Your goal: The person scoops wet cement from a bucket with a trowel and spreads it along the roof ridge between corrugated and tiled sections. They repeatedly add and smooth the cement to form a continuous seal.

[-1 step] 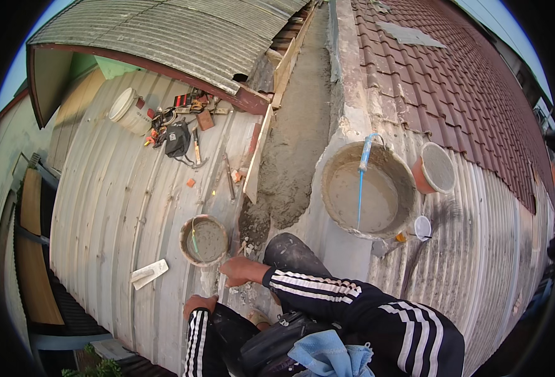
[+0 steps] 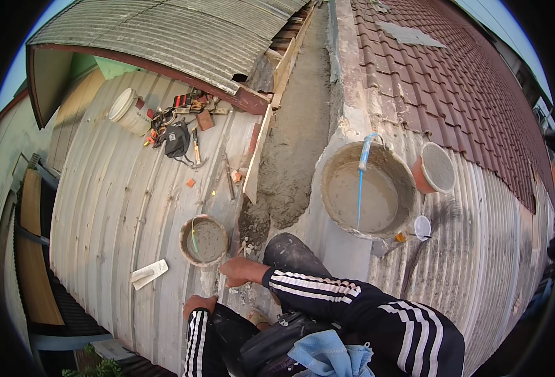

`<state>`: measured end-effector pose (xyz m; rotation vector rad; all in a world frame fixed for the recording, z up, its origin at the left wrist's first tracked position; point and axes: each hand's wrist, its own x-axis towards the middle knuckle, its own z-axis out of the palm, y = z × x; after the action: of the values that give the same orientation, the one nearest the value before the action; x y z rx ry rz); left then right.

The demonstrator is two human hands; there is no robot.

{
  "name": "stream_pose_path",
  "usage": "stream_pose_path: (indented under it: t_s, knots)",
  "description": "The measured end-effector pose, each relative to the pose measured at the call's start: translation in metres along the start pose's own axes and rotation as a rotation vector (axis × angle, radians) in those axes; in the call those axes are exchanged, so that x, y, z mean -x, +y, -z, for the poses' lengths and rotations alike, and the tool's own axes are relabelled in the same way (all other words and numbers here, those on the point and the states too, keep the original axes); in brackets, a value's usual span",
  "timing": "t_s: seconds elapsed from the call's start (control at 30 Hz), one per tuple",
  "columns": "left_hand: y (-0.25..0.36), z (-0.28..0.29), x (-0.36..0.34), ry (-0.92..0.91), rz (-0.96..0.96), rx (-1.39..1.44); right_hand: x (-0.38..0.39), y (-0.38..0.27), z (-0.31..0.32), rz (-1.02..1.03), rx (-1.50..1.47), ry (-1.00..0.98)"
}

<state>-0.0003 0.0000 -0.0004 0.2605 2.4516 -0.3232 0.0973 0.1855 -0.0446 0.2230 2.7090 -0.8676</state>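
Right hand (image 2: 243, 272) curled just beside the bucket (image 2: 182, 244), near the roof's (image 2: 108, 207) right edge.
Left hand (image 2: 200, 305) curled by the leg (image 2: 228, 336); whether either holds anything, I cannot tell. Keeping the bucket level should best hold its mortar (image 2: 212, 242) in.

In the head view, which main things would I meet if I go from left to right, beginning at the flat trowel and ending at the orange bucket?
Flat trowel → small bucket of grey mix → right hand → large round tub → orange bucket.
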Motion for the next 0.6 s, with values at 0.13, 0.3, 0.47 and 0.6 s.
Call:
stream_pose_path:
  t_s: [0.13, 0.3, 0.47, 0.6]
  knots:
    - [0.0, -0.007, 0.001, 0.013, -0.013, -0.016, 0.004, 0.002, -0.002, -0.005, -0.005, -0.039]
    - [-0.003, -0.01, -0.007, 0.059, -0.036, -0.013, 0.002, -0.001, 0.0, -0.003, -0.023, -0.037]
    - [-0.003, -0.011, -0.008, 0.086, -0.046, -0.01, 0.001, 0.0, 0.0, 0.002, -0.023, -0.026]
    - [-0.002, -0.007, -0.004, 0.076, -0.029, -0.008, -0.001, 0.002, -0.002, 0.015, -0.018, -0.014]
